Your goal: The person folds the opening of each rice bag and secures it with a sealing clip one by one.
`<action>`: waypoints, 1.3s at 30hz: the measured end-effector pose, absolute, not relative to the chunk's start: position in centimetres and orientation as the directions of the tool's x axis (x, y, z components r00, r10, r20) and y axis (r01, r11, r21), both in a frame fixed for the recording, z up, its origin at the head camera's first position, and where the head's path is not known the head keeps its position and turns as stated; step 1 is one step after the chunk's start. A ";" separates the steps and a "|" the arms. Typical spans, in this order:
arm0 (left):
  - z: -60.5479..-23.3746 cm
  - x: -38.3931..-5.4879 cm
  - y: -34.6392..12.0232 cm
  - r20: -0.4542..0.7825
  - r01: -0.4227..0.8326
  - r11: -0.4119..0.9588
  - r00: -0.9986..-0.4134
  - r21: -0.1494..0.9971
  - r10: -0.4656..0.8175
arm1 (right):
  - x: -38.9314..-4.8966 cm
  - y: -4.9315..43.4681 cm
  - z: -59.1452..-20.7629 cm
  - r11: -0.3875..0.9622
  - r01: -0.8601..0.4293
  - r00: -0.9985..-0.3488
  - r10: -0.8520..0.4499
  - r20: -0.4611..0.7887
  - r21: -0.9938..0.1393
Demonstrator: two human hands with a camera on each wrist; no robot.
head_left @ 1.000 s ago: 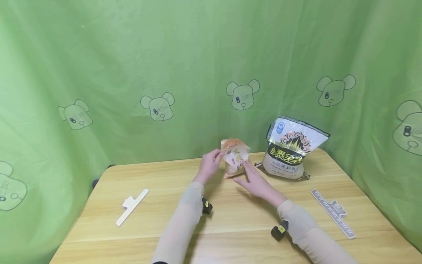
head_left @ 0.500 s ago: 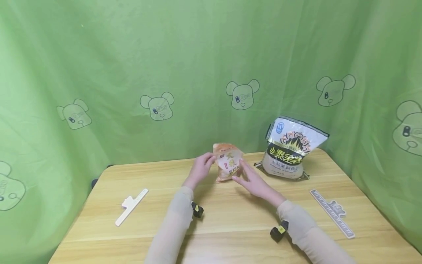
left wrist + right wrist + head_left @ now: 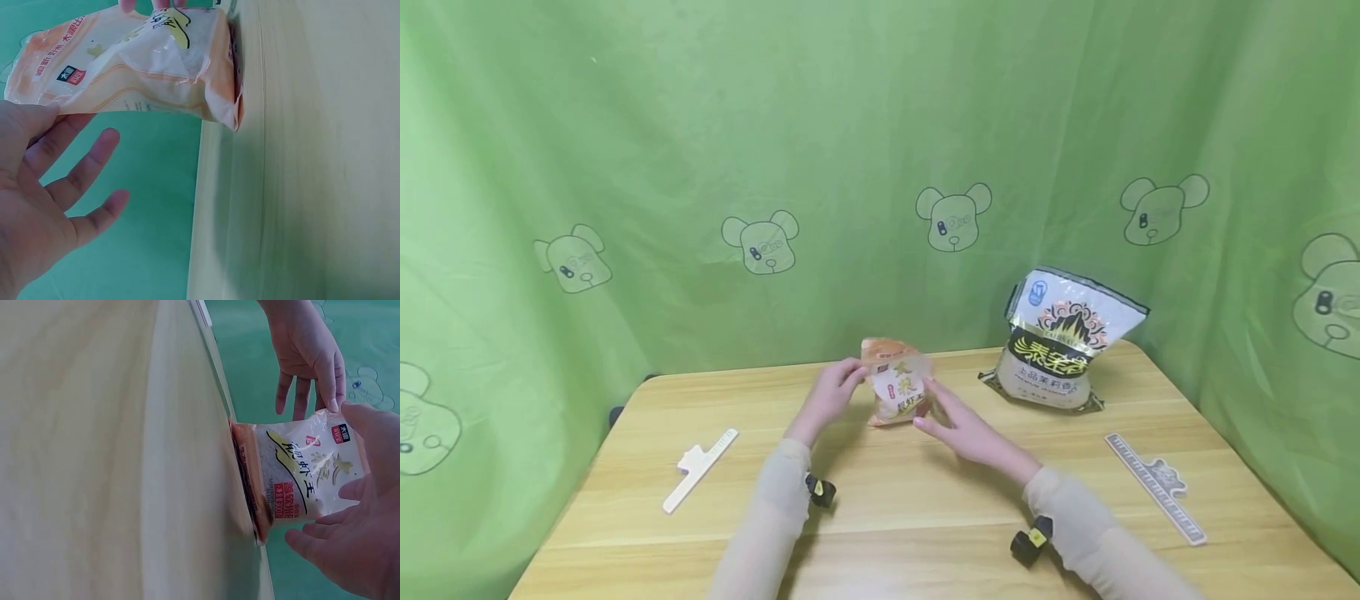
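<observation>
A steadying step, I'd judge.
Right hand (image 3: 967, 429), fingers loosely extended, touches the small bag (image 3: 898, 387) at 3 o'clock; left hand (image 3: 827, 396) pinches its 10 o'clock edge. It stands at 12 o'clock on the surface (image 3: 910, 533); next move likely wants even support.

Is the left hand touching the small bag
Touching. The left wrist view shows the left hand pinching the small bag near its top, between thumb and finger.
</observation>
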State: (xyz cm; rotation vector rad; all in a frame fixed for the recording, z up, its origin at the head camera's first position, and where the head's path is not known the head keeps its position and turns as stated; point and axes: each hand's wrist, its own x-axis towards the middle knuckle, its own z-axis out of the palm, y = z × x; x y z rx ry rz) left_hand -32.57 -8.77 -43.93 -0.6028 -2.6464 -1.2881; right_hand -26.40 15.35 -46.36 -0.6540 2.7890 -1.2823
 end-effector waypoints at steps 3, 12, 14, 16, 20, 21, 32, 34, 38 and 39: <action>-43.8 -32.1 -9.5 0.297 0.418 0.556 -0.907 0.718 0.298 | -25.9 14.9 -46.1 0.573 -0.365 -0.910 -0.386 0.151 -0.734; -43.4 -30.8 -11.6 0.295 0.418 0.577 -0.908 0.702 0.298 | -24.6 13.8 -45.9 0.587 -0.355 -0.903 -0.418 0.103 -0.727; -43.3 -30.5 -12.0 0.290 0.416 0.581 -0.908 0.699 0.302 | -24.3 13.6 -45.9 0.590 -0.361 -0.900 -0.424 0.103 -0.722; -43.2 -30.3 -12.3 0.286 0.415 0.584 -0.909 0.697 0.304 | -24.1 13.4 -46.0 0.592 -0.370 -0.895 -0.432 0.106 -0.716; -43.1 -29.8 -13.1 0.283 0.414 0.593 -0.909 0.690 0.305 | -23.7 12.9 -45.9 0.585 -0.389 -0.884 -0.454 0.110 -0.712; -43.0 -29.7 -13.3 0.281 0.413 0.596 -0.910 0.688 0.305 | -23.6 12.8 -45.8 0.582 -0.390 -0.882 -0.459 0.108 -0.713; -42.8 -28.4 -15.2 0.276 0.402 0.605 -0.915 0.687 0.295 | -22.4 11.6 -45.5 0.593 -0.429 -0.856 -0.507 0.098 -0.681; -42.8 -28.3 -15.5 0.280 0.408 0.608 -0.912 0.681 0.298 | -22.2 11.5 -45.6 0.594 -0.439 -0.851 -0.515 0.100 -0.674; -42.8 -27.9 -16.1 0.282 0.416 0.614 -0.909 0.671 0.308 | -21.9 11.1 -45.5 0.592 -0.453 -0.840 -0.533 0.098 -0.667; -42.8 -27.7 -16.3 0.284 0.419 0.616 -0.907 0.668 0.310 | -21.8 11.0 -45.5 0.592 -0.454 -0.839 -0.536 0.095 -0.666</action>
